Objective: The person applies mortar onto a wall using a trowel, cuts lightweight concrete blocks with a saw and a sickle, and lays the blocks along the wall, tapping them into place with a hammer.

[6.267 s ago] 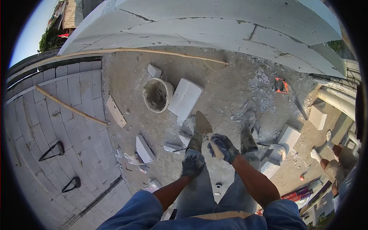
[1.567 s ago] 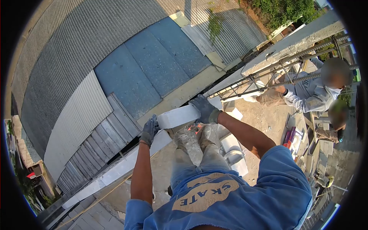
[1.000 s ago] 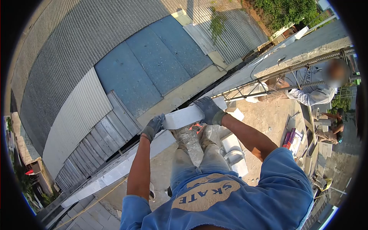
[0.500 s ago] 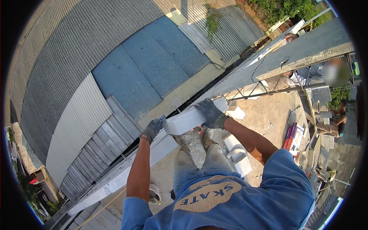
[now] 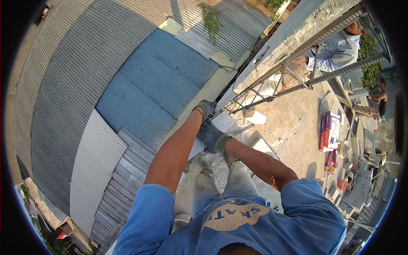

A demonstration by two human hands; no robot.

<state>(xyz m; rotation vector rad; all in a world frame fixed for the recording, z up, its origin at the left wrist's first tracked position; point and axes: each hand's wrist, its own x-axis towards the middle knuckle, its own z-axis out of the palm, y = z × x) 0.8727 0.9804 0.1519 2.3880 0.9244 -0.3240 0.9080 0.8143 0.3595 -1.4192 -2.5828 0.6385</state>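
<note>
My left hand (image 5: 205,109), in a grey glove, is at the wall's outer edge beside the rebar; its fingers are mostly hidden. Just below it, my right hand (image 5: 210,137), also gloved, reaches over the wall top with its fingers out of clear view. The two hands are close together, nearly touching. One white block (image 5: 223,121) shows to the right of my right hand. Another pale block surface (image 5: 196,148) shows below that hand, partly covered. Whether either hand grips a block cannot be made out.
A rebar cage (image 5: 263,97) runs beside a concrete beam (image 5: 293,42). Behind it a co-worker (image 5: 340,51) is near a white bucket (image 5: 270,86). Another person (image 5: 378,102) is at far right. Red and purple boxes (image 5: 330,131) lie on the floor. Blue roofing (image 5: 157,72) lies beyond the wall.
The trowel from the earliest frame is out of sight. Most recently, both hands held a white block apart at its ends; now my left hand has moved up and right, close to my right hand.
</note>
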